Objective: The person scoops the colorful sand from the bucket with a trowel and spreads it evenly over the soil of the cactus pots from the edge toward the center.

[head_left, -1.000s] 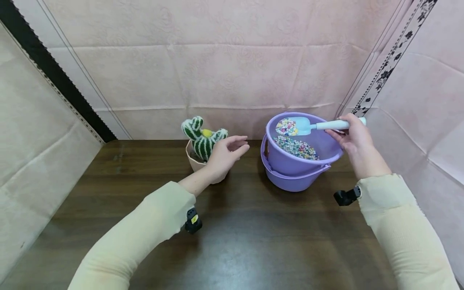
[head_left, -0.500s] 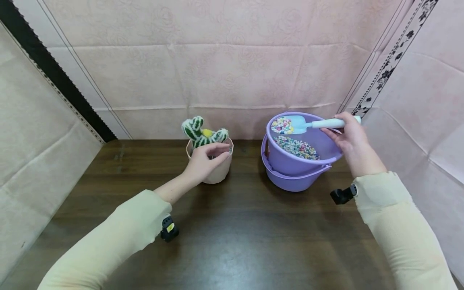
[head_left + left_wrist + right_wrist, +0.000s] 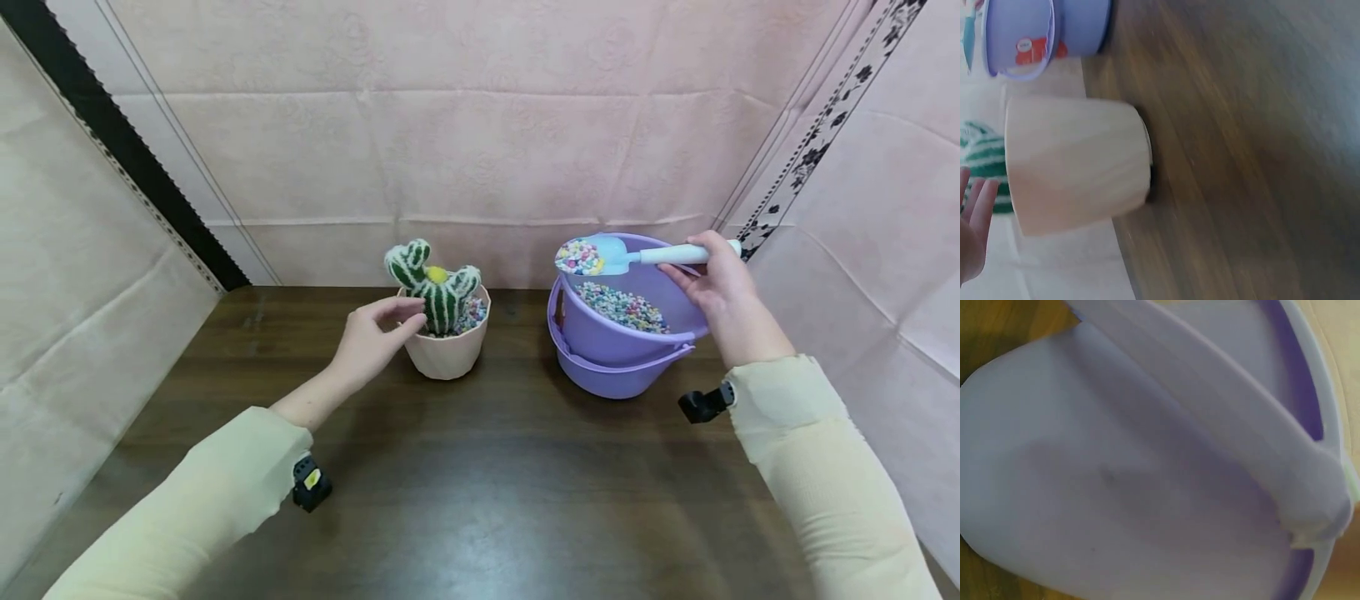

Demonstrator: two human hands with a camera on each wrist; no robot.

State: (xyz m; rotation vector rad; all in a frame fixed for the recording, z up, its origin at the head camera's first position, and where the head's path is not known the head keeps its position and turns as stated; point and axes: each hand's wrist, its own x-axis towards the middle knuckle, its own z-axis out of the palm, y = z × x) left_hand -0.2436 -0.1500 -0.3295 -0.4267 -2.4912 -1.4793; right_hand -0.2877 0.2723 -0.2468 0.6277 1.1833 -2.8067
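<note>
My right hand [image 3: 723, 287] grips the white handle of a small light-blue shovel [image 3: 617, 255]. Colourful beads [image 3: 579, 257] lie in its blade, which is held over the left part of a purple bucket's rim. More small beads [image 3: 622, 307] fill the bottom of that purple bucket [image 3: 693, 312]. My left hand [image 3: 371, 340] hovers at the left side of a cream pot [image 3: 447, 358], fingers loosely bent and nothing seen in them. A knitted green-and-white cactus [image 3: 442, 302] with a yellow top stands in the pot, beads beside it. The left wrist view shows the pot [image 3: 1079, 162] up close.
The bucket's handle [image 3: 1210, 387] hangs down its outer side in the right wrist view. Both containers stand on a dark wooden table [image 3: 480, 500], near its back edge. Pale cloth [image 3: 487, 150] hangs behind and at both sides.
My left hand has moved left across the front of the pot, uncovering the cactus and the beads beside it. The right hand has shifted the loaded shovel slightly left.
</note>
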